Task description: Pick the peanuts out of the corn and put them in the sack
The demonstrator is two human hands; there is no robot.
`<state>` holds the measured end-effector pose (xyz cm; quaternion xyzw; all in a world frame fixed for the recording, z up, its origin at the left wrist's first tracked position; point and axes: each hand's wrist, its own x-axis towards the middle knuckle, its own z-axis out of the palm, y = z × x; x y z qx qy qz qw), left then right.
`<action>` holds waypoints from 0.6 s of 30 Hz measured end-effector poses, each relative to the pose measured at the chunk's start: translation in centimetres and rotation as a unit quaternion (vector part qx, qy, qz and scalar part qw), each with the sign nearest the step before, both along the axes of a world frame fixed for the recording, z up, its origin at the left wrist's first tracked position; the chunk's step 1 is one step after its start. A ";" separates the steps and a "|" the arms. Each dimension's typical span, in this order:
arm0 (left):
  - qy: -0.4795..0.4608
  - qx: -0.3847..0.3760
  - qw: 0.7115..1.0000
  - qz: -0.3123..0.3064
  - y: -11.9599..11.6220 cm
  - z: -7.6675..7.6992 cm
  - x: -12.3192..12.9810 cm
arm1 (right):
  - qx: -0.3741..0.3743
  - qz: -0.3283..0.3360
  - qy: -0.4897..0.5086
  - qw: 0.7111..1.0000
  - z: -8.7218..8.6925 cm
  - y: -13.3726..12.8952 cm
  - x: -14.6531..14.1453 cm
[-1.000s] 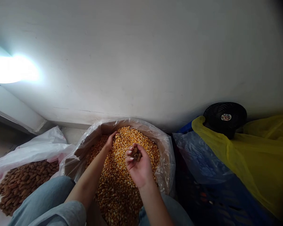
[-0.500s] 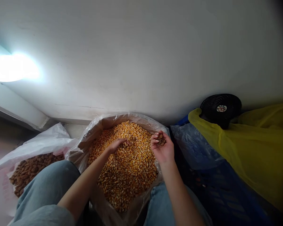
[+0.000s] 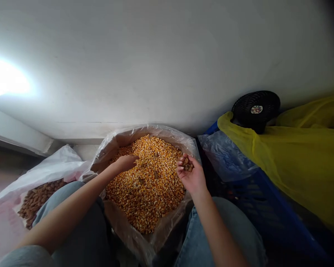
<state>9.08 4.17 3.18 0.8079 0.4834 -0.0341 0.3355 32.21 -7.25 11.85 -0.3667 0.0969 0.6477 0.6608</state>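
Note:
An open clear-lined bag point(image 3: 196, 146) of yellow-orange corn kernels point(image 3: 144, 200) stands between my knees. Several small brown chunks point(image 3: 156, 174) lie on top of the kernels, their kind unclear. My left hand point(image 3: 125, 163) is palm down over the left part of the corn, fingers stretched toward the right and partly hidden behind its back. At the bag's right rim, my right hand point(image 3: 192, 175) is turned palm up, fingers curled around a few brown pieces point(image 3: 187, 165) like those on the corn.
To the left is a white sack point(image 3: 54, 167) of brown, nut-like pieces point(image 3: 40, 196). On the right are a blue crate point(image 3: 256, 200), a clear plastic bag point(image 3: 228, 155), yellow mesh cloth point(image 3: 297, 159) and a black fan point(image 3: 256, 109). A white wall point(image 3: 156, 74) rises behind.
My left hand has drawn back leftward and slightly up, leaving brown chunks visible on the kernels. My right hand stays by the rim with its pieces. The view has shifted a little.

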 end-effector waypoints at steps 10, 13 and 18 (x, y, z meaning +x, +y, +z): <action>-0.011 0.082 0.983 0.164 4.9 -5.5 -1.3 | -0.053 -0.016 -0.062 0.997 0.3 -3.0 1.0; -0.058 0.073 0.974 0.208 6.3 -7.6 -1.2 | -0.045 -0.019 -0.071 0.996 0.7 -3.5 1.0; -0.149 0.010 0.961 0.231 7.0 -9.4 0.3 | -0.048 -0.002 -0.072 0.996 0.6 -3.8 0.7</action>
